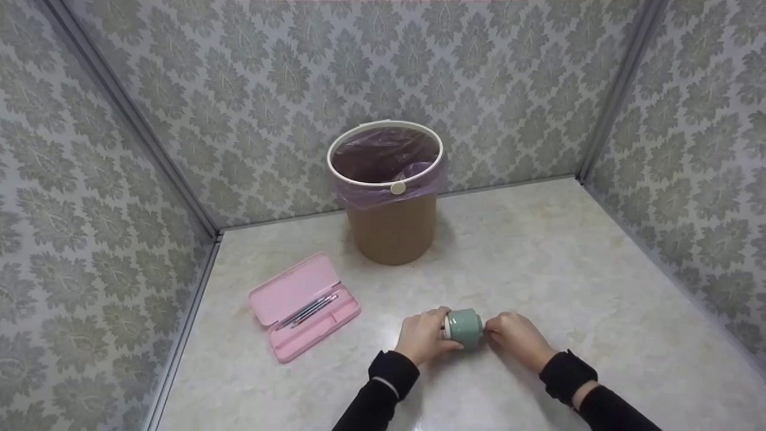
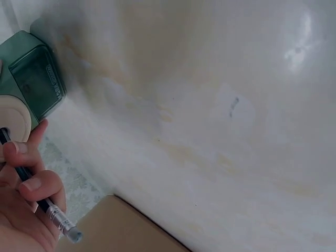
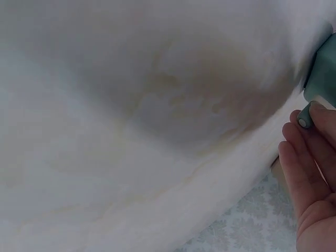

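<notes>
A green crank pencil sharpener with a cream front lies close to the table, between both hands. My left hand is at its cream end. In the left wrist view, that hand's curled fingers hold a dark pencil, whose far end enters the round hole in the cream face. The pencil's silver ferrule and eraser stick out past the fingers. On the other side, my right hand pinches the small green crank knob between thumb and fingertips. The pencil's tip is hidden inside the sharpener.
An open pink pencil case with several pencils lies to the left. Behind stands a brown waste bin with a cream rim and purple liner. Patterned panels wall in the table at the back and sides.
</notes>
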### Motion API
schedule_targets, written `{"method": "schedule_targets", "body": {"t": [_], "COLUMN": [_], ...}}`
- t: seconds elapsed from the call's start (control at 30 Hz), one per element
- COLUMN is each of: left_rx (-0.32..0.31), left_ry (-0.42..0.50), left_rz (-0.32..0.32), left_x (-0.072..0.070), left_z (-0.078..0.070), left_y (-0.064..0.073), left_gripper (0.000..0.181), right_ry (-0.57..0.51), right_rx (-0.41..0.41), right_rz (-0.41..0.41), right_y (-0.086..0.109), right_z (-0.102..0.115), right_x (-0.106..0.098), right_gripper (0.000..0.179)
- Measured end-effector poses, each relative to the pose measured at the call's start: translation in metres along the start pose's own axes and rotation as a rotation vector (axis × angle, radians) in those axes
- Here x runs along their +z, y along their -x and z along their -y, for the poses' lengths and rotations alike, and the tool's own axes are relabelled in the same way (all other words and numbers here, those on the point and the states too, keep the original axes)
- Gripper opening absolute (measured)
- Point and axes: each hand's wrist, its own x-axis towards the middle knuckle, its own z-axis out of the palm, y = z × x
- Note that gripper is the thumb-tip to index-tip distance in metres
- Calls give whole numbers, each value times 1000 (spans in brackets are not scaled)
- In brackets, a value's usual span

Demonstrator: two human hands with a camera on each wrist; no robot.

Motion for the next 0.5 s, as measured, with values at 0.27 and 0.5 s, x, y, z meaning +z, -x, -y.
{"method": "schedule_targets", "body": {"t": [0.27, 0.5], "left_rx": [-2, -8], "left_ry": [13, 28], "left_rz": [-4, 11], "left_x": [-1, -1], "left_z": [0, 0], "left_y": [-1, -1], "left_gripper": [58, 58], "right_ry": [3, -3], "right_rx": [-57, -131], "right_rz": [24, 18], "right_y": [4, 8], "right_z": [-1, -3], "right_x": [-2, -4], "right_gripper": [12, 12]}}
